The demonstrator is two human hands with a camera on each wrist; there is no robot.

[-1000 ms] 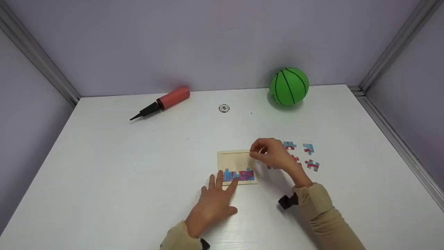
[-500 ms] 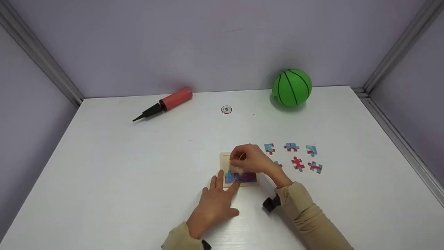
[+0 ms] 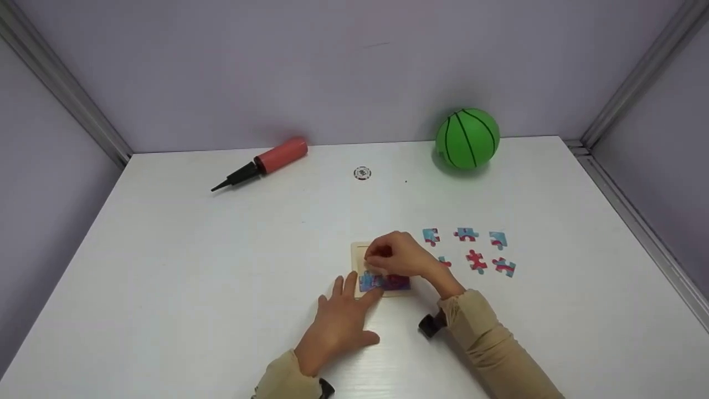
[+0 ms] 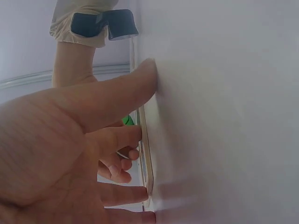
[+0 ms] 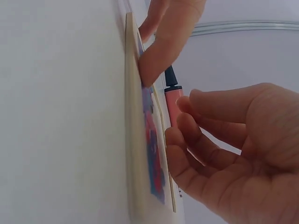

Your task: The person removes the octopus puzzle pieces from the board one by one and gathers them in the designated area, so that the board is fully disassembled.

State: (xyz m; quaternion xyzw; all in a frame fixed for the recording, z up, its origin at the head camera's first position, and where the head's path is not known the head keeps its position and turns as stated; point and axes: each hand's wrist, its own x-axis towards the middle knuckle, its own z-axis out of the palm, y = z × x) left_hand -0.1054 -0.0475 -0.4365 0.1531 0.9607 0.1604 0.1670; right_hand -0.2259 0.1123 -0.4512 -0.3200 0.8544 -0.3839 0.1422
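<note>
Right wrist view alone shows fingers [image 5: 196, 140] curled

No legible text, label or number anywhere on the things in view.

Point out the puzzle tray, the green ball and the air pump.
puzzle tray [image 3: 357, 250]: head view, bare wooden corner at its far left.
green ball [image 3: 467, 138]: head view, middle of the ball.
air pump [image 3: 281, 154]: head view, its red barrel.
</note>
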